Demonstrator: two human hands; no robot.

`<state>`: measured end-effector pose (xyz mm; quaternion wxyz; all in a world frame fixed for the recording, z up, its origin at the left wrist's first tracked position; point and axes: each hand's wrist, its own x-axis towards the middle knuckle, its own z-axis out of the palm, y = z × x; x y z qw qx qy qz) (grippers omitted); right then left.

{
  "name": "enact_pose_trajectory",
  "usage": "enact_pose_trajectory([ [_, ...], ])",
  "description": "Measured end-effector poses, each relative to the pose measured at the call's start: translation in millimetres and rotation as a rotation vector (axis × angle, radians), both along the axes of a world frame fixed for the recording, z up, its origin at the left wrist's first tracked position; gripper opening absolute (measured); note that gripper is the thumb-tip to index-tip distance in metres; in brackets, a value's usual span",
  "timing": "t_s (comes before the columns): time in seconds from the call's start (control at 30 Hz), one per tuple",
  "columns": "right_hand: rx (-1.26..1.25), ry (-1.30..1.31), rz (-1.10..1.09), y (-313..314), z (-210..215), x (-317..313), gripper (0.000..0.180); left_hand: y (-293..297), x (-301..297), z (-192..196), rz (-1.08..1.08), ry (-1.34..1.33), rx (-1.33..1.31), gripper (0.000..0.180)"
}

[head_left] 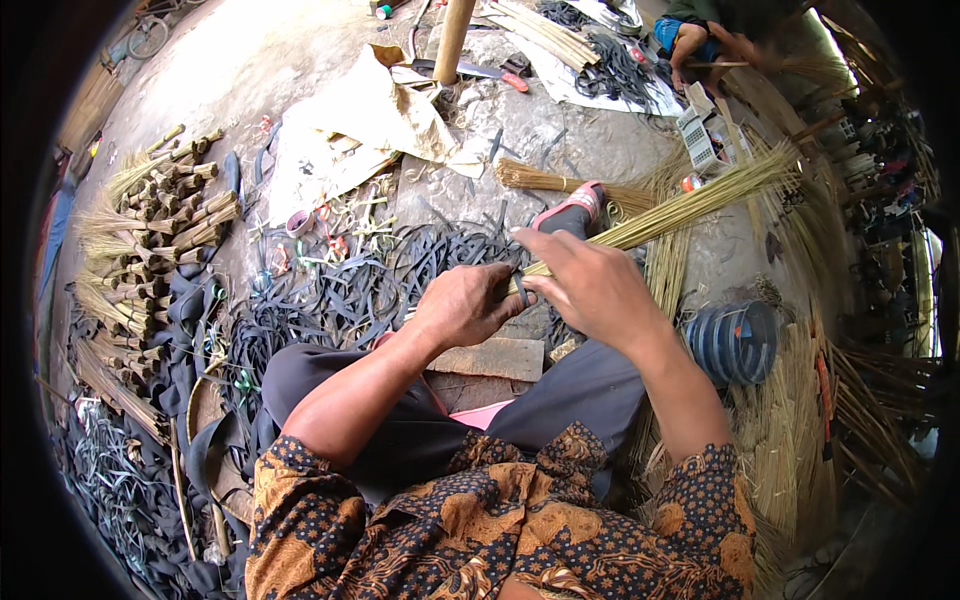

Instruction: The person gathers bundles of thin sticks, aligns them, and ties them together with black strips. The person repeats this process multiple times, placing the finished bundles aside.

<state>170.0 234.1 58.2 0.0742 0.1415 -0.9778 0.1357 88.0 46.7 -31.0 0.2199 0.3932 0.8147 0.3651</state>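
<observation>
The left hand (462, 305) is closed around the butt end of a straw bundle (680, 208), fingers wrapped tight about it just above the person's lap. The right hand (592, 285) lies over the same end, touching the left, its fingers curled down onto the bundle and a dark strap (521, 288) at the grip. The bundle slants up and to the right, its loose tips fanning out over the ground. Under the hands sits a wooden block (492, 358). Black rubber strips (340, 290) lie heaped on the ground to the left, and beyond them a pile of bound bundles (150, 230). A blue coil (735, 342) sits just right of the right forearm.
</observation>
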Motion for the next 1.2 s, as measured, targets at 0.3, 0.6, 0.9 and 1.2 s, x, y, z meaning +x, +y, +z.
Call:
enact_pose_trajectory([
  [0.3,0.187,-0.141,-0.041,-6.4,-37.3,-9.3,0.012,-3.4,-2.3,-20.8,0.142,-0.033,0.025,0.043],
  [0.6,-0.317,0.021,-0.051,4.6,-52.4,2.3,0.016,0.2,-14.9,-5.4,0.236,-0.952,0.367,0.047],
  [0.9,-0.525,0.365,-0.255,-26.5,-68.4,-2.8,0.017,12.4,-13.8,17.5,0.372,-0.795,0.583,0.027],
  [1.2,-0.473,0.494,-0.358,-46.8,-68.5,-12.0,0.022,10.5,-13.4,19.7,0.44,-0.71,0.598,0.033],
])
